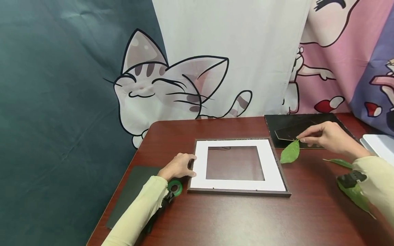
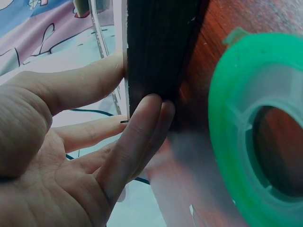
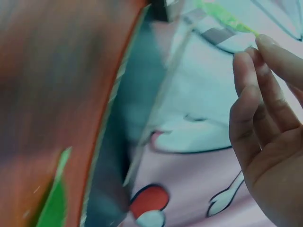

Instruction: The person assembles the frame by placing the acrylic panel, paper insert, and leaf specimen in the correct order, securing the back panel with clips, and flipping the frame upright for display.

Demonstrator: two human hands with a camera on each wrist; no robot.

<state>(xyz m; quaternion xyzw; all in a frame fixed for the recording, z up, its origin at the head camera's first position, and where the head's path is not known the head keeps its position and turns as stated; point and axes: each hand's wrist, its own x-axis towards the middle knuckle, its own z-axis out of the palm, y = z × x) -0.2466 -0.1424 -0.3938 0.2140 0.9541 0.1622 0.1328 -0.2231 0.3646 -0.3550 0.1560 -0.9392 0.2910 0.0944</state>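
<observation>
On the table lies a dark picture frame [image 1: 240,193] with a white mat [image 1: 275,167] around a rectangular window. My left hand [image 1: 180,166] holds the frame's left edge between thumb and fingers; the left wrist view shows fingertips against the dark side rail [image 2: 156,52]. Beyond the right rail, my right hand [image 1: 329,137] pinches a green leaf [image 1: 290,152] by its stem, the blade hanging down. Its other fingers are loosely bent in the right wrist view. Two more leaves lie near the right forearm, one upper [image 1: 340,162] and one lower [image 1: 357,196], the latter partly hidden.
A roll of green tape [image 1: 174,188] sits beside my left wrist. A dark flat board [image 1: 132,194] lies under the left forearm. Black panels [image 1: 277,123] overlap at the back right, and a white object [image 1: 380,145] is at the right edge. A cat-print curtain [image 1: 246,41] hangs behind the table.
</observation>
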